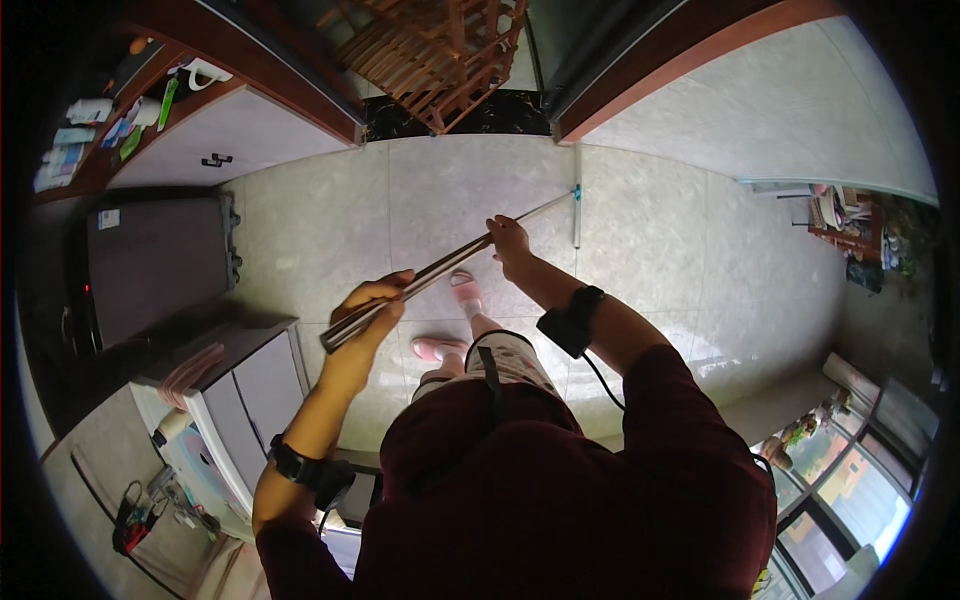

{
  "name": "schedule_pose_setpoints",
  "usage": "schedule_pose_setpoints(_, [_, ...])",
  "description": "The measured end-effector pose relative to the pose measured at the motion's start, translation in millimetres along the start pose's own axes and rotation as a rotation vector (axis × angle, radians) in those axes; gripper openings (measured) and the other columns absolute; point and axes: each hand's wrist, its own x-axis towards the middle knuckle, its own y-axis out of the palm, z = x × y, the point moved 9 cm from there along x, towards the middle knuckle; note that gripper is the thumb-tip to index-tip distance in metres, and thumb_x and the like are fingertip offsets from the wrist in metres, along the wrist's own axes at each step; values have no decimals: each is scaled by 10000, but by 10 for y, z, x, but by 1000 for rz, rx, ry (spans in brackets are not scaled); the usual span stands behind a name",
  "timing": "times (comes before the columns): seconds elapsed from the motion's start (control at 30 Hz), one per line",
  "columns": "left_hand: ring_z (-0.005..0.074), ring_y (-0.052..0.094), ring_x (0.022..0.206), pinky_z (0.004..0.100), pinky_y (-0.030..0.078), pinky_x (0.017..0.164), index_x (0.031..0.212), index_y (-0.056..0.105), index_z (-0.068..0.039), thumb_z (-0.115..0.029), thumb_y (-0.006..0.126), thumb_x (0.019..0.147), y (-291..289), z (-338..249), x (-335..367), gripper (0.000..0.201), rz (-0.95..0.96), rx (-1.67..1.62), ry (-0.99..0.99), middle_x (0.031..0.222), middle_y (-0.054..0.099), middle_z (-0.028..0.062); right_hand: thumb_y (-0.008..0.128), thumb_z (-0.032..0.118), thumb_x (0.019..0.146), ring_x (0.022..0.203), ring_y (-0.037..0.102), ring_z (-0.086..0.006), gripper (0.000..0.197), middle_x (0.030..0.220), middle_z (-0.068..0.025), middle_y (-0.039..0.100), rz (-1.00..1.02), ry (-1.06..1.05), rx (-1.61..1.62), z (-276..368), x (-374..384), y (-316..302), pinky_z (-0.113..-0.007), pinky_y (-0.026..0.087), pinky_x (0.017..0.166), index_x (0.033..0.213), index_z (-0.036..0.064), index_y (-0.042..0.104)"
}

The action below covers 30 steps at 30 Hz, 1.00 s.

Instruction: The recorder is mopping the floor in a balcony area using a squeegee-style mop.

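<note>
L. hand (365, 305) grip: fingers wrapped round a long, shiny metallic pole (450, 264), close to its butt end. R. hand (508, 243) grip: closed round same pole, farther down. Both grips occupied, pole slanting up & right, in front of body.

Pole's far end: thin, straight, pale crossbar head (577, 225) w/ teal joint (577, 193), apparently flat on the pale grey tiled floor (650, 240), near R. side of doorway.

Progress (judgement): floor work under way, not finished; tool in use, not put away. Which tiles done vs. left: can't tell, no clear edge between treated & untreated. Bright patches (705, 365) to R. could be wet or just window light. No loose debris I can make out.

Farther out: pink open-toed slippers (466, 290) on feet, nr. pole; black marbled threshold (400, 118) ahead, brown slatted wooden rack (430, 60) beyond; dark grey boxy appliance (160, 260) at L.
</note>
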Motion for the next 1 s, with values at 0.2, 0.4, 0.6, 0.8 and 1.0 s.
schedule_pose_setpoints(0.2, [153,564,1066,284,416,959,949,627,-9,-61,623,882,-347,120,-230,85,-222,-14,-44,1200,623,123,544,276,826,636,574,-230,225,619,-90,573,-82,-323,-423,-183,337,441,-418,439,609,718,91,613])
schedule_pose_setpoints(0.4, [226,584,1108,280,513,897,1008,595,-23,-129,650,883,-900,150,-847,173,-453,-122,-7,1185,604,204,551,306,808,618,587,-261,239,676,-113,618,93,-307,-523,-358,-34,1210,-408,441,581,781,86,641])
schedule_pose_setpoints(0.6, [209,615,1065,252,557,788,1039,581,-23,-198,645,900,-1360,227,-1588,232,-820,-199,-16,1160,619,194,572,403,803,640,621,-254,325,647,-102,612,405,-350,-723,-470,-573,2041,-391,467,601,754,88,637])
schedule_pose_setpoints(0.8, [196,626,1023,245,554,751,1041,571,-42,-230,631,912,-1557,202,-2221,236,-1030,-174,24,1155,622,194,551,434,776,687,635,-278,341,701,-93,652,637,-452,-971,-479,-1111,2820,-411,482,634,748,113,661])
schedule_pose_setpoints(1.0, [205,605,1071,293,515,822,1041,574,-53,-311,587,938,-1475,-91,-2440,278,-1096,75,25,1200,611,182,624,428,724,700,655,-235,307,761,-72,689,775,-486,-948,-453,-1378,3560,-356,499,652,785,135,694])
